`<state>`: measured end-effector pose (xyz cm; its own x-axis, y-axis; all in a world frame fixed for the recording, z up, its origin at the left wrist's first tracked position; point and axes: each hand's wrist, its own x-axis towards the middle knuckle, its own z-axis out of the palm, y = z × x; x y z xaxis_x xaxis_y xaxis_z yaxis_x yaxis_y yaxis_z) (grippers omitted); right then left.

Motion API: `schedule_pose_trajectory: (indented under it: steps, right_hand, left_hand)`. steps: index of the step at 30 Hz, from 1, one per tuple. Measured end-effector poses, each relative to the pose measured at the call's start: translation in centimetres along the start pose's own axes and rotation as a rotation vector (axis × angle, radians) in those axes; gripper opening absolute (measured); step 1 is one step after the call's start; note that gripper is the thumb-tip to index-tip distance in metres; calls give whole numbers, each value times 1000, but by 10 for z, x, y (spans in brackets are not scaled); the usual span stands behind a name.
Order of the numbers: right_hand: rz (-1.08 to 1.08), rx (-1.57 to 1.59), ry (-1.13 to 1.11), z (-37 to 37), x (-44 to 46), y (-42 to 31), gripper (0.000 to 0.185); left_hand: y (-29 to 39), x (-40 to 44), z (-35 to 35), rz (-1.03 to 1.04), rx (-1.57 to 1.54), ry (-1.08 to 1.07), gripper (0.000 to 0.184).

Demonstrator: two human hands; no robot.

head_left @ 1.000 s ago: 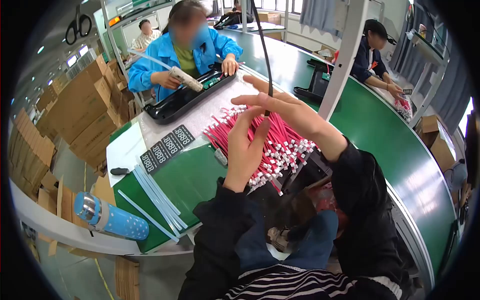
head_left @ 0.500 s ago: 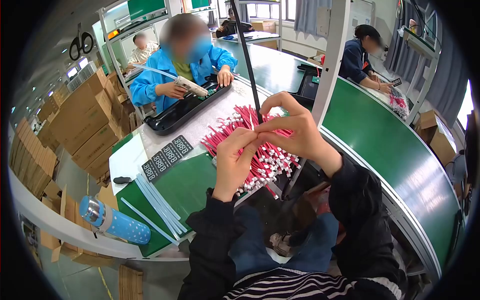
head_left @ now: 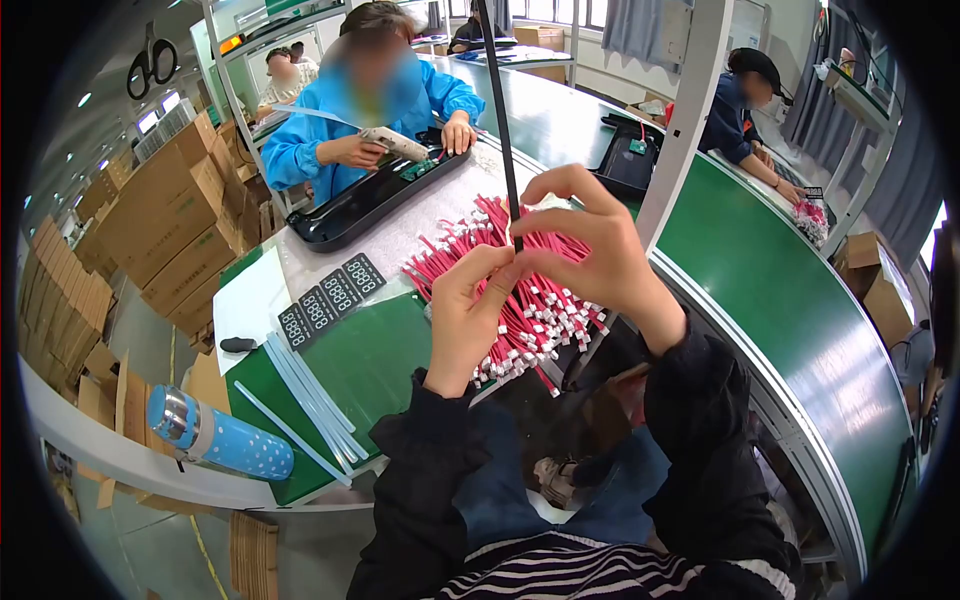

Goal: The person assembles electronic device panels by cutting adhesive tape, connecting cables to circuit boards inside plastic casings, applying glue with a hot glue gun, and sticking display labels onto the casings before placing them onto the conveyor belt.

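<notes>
My left hand [head_left: 466,318] is closed in a pinch above a pile of red cables with white connectors [head_left: 540,325]. From its fingertips a thin white piece [head_left: 510,234] sticks up, too small to name for certain. My right hand [head_left: 598,250] is just to the right, its thumb close to the left fingertips. Its upper fingers are spread away from the thumb, with nothing visible in the gap. A black upright rod [head_left: 503,120] rises behind the fingertips.
Black digit display panels [head_left: 332,300], pale blue strips [head_left: 305,385] and a blue dotted bottle [head_left: 240,440] lie at left. Across the table, a co-worker in blue holds a tool [head_left: 395,143] over a black housing [head_left: 375,205]. A white post [head_left: 685,120] stands at right.
My right thumb and fingers have parted from their pinch at the left fingertips. My left hand stays pinched nearly in place. The view has shifted slightly.
</notes>
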<state>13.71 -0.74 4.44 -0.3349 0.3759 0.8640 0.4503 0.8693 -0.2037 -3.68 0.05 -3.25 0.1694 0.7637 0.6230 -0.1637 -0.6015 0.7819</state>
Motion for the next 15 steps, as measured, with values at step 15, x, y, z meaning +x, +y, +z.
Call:
schedule_pose_trajectory:
  steps: [15]
  right_hand:
    - [432,393,390,-1,4,2,7]
  left_hand:
    - [-21,17,0,-191,92,49,13]
